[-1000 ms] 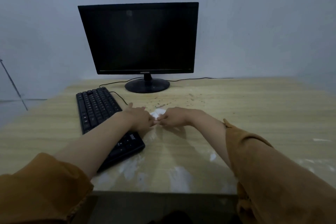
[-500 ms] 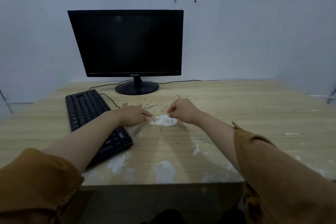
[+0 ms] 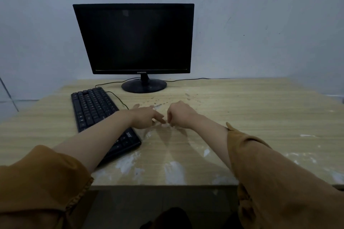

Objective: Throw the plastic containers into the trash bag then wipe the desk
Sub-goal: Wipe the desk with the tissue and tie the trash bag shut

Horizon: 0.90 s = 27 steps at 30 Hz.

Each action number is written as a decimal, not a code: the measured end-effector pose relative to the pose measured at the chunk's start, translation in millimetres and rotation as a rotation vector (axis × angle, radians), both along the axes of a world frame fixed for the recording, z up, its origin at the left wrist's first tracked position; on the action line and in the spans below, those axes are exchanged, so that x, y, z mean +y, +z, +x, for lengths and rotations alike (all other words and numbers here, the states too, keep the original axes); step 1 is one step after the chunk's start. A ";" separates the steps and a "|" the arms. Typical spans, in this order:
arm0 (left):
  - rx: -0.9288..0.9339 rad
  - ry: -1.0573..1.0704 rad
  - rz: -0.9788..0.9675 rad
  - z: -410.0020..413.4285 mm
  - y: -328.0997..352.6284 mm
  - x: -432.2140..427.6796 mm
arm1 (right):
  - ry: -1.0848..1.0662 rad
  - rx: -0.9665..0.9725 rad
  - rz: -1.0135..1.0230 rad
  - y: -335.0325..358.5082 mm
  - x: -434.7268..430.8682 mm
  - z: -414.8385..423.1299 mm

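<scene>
On the wooden desk [image 3: 260, 117] my two hands meet at the middle. My right hand [image 3: 180, 116] is curled into a fist, knuckles up, over a white tissue [image 3: 166, 125]. Only a small white edge of the tissue shows between the hands. My left hand [image 3: 147, 117] lies beside it with fingers stretched toward the tissue, the fingertips at its edge. Small crumbs and stains [image 3: 160, 102] dot the desk just behind the hands. No plastic container and no trash bag is in view.
A black keyboard [image 3: 93, 108] lies at an angle to the left, under my left forearm. A dark monitor [image 3: 135, 39] stands at the back against the wall, with cables trailing behind. White smears [image 3: 173, 171] mark the desk's front edge.
The hands were apart with the tissue lying open between them; now they have closed together again and the tissue is mostly hidden under my right hand.
</scene>
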<state>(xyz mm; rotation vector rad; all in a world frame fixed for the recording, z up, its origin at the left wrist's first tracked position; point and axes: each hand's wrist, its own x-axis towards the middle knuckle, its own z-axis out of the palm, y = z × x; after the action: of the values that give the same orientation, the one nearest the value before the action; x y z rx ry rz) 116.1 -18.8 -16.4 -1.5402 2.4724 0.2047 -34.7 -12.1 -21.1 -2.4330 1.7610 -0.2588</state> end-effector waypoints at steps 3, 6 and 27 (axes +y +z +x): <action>0.015 -0.030 -0.028 -11.3 1.6 0.1 | 0.038 -0.028 0.044 5.6 6.9 -21.0; 0.079 -0.076 -0.067 -34.2 3.7 2.6 | 0.016 -0.105 0.035 11.8 21.1 -57.1; 0.085 -0.776 -0.228 -331.1 23.3 139.3 | -0.513 -0.065 -0.009 43.0 225.1 -326.0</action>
<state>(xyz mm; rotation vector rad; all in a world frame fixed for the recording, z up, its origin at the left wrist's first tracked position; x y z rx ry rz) -215.0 120.5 6.9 -0.5323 3.0216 -0.1508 -360.7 213.0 21.9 -1.9076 2.3246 -0.3868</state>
